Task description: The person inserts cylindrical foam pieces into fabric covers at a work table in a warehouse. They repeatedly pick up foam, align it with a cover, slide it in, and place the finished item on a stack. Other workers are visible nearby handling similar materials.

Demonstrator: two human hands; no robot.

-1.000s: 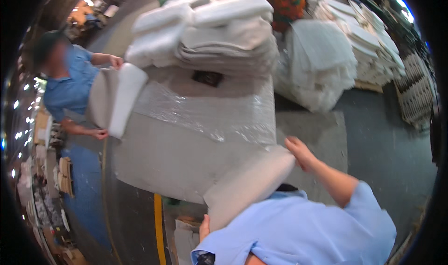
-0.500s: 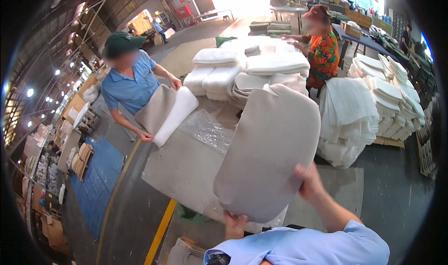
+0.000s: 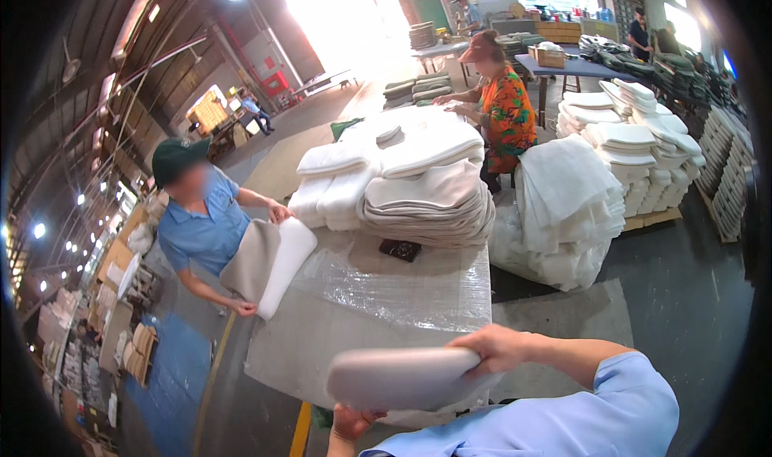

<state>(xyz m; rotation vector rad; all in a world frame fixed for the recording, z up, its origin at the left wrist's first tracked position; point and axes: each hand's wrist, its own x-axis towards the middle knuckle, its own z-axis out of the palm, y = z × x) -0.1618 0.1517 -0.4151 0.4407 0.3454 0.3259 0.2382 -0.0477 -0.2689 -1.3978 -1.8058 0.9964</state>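
Low in front of me is a grey padded cushion (image 3: 402, 380) with rounded ends, tilted so that I see it nearly edge-on and slightly blurred. My right hand (image 3: 489, 349) grips its right end, thumb along the upper edge. At its lower left edge, my left hand (image 3: 354, 422) is closed around the underside, its fingers partly hidden. Below the cushion lies the pale table top (image 3: 314, 344), partly covered by a clear plastic sheet (image 3: 362, 284). Farther back on it rests a stack of grey pads (image 3: 430, 207), with a small dark object (image 3: 400, 250) before it.
To the left, a co-worker (image 3: 201, 224) in blue holds a grey-and-white pad (image 3: 285, 264) over the table edge. Another person (image 3: 511, 111) stands beyond the white pads (image 3: 334, 187). White sheets (image 3: 571, 199) are heaped to the right, near stacked white pads (image 3: 623, 135).
The cushion has come down from a raised, broad-side view to a low, nearly edge-on one, uncovering the grey stack and dark object. Both hands stay on it; the left has shifted left.
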